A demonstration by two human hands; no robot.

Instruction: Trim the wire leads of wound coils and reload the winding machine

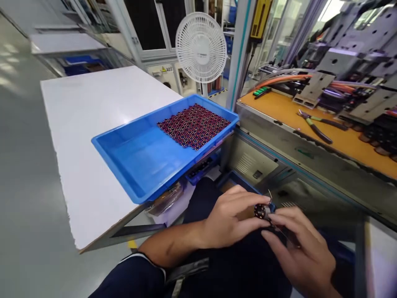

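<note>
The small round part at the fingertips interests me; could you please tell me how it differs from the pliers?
The small round part is short and drum-like; the pliers are long, with splayed handles. The part's face is dark with coppery dots; the pliers' handles are green and dark. The part is held by the left hand; the pliers lie on the orange surface. Both show dark areas.

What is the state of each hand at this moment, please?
Left hand: closed, holding a small round part.
Right hand: at the same part; whether it is closed on it, I cannot tell.
</note>
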